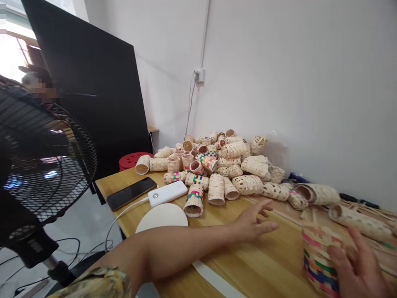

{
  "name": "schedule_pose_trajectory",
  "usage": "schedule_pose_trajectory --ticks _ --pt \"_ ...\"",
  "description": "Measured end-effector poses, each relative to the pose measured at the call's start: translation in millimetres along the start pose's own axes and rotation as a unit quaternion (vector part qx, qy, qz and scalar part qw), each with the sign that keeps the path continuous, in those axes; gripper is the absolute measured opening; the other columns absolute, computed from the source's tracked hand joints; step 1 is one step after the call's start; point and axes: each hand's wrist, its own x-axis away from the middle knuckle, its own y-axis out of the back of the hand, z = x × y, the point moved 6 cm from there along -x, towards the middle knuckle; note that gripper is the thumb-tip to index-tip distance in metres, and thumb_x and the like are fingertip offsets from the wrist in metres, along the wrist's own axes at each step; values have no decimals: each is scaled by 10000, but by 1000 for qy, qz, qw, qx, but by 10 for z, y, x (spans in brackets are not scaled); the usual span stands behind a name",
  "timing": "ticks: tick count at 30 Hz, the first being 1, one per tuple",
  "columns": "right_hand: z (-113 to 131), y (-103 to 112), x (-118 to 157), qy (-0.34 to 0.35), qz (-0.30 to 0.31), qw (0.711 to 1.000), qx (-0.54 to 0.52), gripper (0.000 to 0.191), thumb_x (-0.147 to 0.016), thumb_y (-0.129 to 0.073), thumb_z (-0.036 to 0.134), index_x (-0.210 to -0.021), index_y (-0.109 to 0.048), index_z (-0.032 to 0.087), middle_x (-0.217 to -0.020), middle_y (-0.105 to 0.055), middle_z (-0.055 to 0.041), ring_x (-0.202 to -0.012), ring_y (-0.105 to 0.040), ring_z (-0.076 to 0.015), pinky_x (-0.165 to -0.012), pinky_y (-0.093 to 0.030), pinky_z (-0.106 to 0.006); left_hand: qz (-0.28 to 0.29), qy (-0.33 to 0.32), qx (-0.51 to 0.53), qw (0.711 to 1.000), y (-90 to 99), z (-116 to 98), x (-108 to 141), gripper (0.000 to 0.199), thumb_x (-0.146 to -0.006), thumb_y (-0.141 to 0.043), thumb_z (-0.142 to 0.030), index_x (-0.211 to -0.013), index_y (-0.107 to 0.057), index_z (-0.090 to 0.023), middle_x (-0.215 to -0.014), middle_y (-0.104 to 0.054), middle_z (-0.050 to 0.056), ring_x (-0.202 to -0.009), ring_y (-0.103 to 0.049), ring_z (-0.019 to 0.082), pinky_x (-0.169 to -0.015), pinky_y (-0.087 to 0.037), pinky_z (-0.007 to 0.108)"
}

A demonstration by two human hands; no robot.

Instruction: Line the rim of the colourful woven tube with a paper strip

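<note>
In my right hand point(361, 265) is a small woven cylindrical basket point(321, 263) with pink, green and blue bands, held upright at the lower right. My thumb presses its near side; some fingers are hidden behind it, and the area is slightly blurred. My left hand point(252, 221) reaches across the table with its fingers apart and nothing in them. It hovers or rests near the tabletop, left of the held basket; I cannot tell whether it touches. Just beyond it lies a heap of woven cylinders point(231, 149), some plain and some with coloured bands.
A phone point(132, 193), a white power bank point(167, 193) with a cable and a white disc point(162, 216) lie on the wooden table point(266, 256). A black fan point(46, 153) stands at the left, a person point(40, 82) behind it. Loose strips point(384, 248) lie far right.
</note>
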Motion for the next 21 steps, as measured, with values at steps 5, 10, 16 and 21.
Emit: schedule_pose_trajectory --ticks 5,10,16,21 --pt "358 -64 60 59 34 988 140 1005 -700 -471 776 -1516 -222 245 -1346 -521 -219 -1191 -519 -454 -874 -451 -607 -53 -10 -35 998 50 68 -13 609 -835 -594 -308 -1399 -399 -185 -1277 -545 148 -1073 -552 233 -783 -525 337" --pt "447 -171 112 189 29 943 272 930 -772 -411 724 -1505 -253 174 -1159 -641 -210 -994 -609 -438 -776 -476 -566 -105 -16 -60 993 100 -21 21 595 -810 -568 -206 -1387 -420 -200 -1263 -559 118 -1056 -541 218 -789 -515 316" --pt "429 -246 115 217 26 927 304 942 -711 -620 643 -1486 -295 217 -1120 -665 -196 -963 -617 -421 -811 -457 -543 5 -157 -178 971 -52 -697 -79 482 -834 -532 -185 -1315 -510 -166 -1204 -622 108 -1025 -590 208 -871 -506 328" --pt "631 -218 311 223 104 937 248 842 -770 -690 414 -1477 -281 208 -1437 -449 -174 -1281 -445 -370 -1017 -350 -515 61 -150 -175 971 13 -1181 -74 442 -861 -504 -253 -1284 -537 -131 -1164 -640 109 -1023 -605 222 -915 -487 361"
